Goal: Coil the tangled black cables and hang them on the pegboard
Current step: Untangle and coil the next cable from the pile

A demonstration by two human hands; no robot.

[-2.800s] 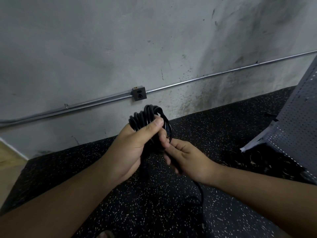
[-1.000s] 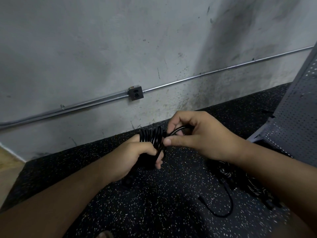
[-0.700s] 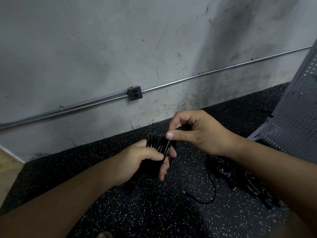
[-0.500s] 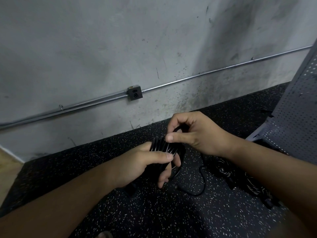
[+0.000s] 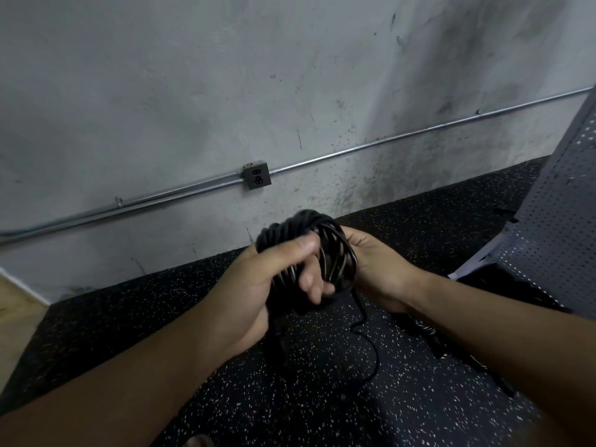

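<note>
Black coiled cable (image 5: pixel 325 250) sits mid-frame; my left hand (image 5: pixel 258 285) grips it, my right hand (image 5: pixel 377 269) apparently cups its far side.

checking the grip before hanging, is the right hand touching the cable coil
Touching. The head view shows the right hand cupped against the cable coil, opposite the left hand.

You face a stained grey concrete wall (image 5: pixel 193 75) crossed by a metal conduit pipe (image 5: pixel 354 149) with a dark outlet box (image 5: pixel 256 175), above black speckled rubber flooring (image 5: pixel 419 221).
</note>
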